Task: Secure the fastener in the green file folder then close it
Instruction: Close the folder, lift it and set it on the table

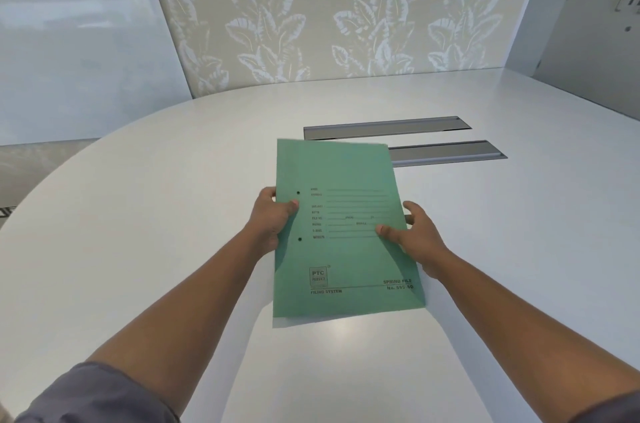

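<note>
A green file folder [343, 260] is held closed above the white table [156, 214], its printed front cover facing me. Two punched holes show near its left edge. My left hand [272, 223] grips that left edge, thumb on the cover. My right hand [415, 237] grips the right edge, thumb on the cover and fingers behind. The fastener is hidden inside the folder.
Two grey metal cable-slot covers [384, 127] [446, 152] are set into the table just beyond the folder. A leaf-patterned wall panel [329, 7] stands behind the table, a glass panel at the left and a grey cabinet [588, 24] at the right.
</note>
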`<state>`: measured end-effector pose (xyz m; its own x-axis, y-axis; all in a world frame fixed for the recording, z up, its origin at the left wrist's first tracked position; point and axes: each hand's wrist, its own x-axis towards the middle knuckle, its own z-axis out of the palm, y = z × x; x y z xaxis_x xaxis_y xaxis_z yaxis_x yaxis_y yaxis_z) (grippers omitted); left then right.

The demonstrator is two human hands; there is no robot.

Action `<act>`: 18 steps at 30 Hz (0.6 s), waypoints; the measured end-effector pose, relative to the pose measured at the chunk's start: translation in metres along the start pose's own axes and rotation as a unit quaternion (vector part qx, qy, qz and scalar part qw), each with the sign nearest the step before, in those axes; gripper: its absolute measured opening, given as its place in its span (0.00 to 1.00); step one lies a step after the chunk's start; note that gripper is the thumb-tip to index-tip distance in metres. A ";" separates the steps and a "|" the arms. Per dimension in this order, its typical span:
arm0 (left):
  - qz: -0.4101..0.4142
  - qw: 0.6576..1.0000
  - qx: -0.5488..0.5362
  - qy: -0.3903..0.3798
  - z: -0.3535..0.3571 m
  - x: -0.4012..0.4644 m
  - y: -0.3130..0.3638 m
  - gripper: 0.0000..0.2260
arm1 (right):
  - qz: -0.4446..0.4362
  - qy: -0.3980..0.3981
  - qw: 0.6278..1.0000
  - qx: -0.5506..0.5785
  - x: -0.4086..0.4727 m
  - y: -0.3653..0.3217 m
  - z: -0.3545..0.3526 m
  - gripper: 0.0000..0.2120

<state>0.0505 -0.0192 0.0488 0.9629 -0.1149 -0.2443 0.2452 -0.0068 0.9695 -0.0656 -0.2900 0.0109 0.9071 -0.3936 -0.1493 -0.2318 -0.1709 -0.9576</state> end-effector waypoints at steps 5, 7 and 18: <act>0.094 0.993 -0.067 -0.018 -0.014 0.001 0.047 0.13 | -0.008 -0.160 0.969 0.187 -0.004 -0.016 -0.002 0.21; 0.133 0.987 -0.085 -0.029 -0.019 -0.001 0.065 0.12 | -0.018 -0.183 0.959 0.214 -0.006 -0.023 0.000 0.19; 0.104 0.978 -0.087 -0.161 -0.043 -0.019 0.073 0.20 | -0.067 -0.150 0.957 0.240 -0.005 -0.062 0.009 0.16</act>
<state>0.0548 0.0249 0.1234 0.9154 -0.4026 0.0045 0.0903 0.2164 0.9721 -0.0527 -0.2697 0.0690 0.9941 -0.1073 -0.0127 0.0159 0.2616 -0.9651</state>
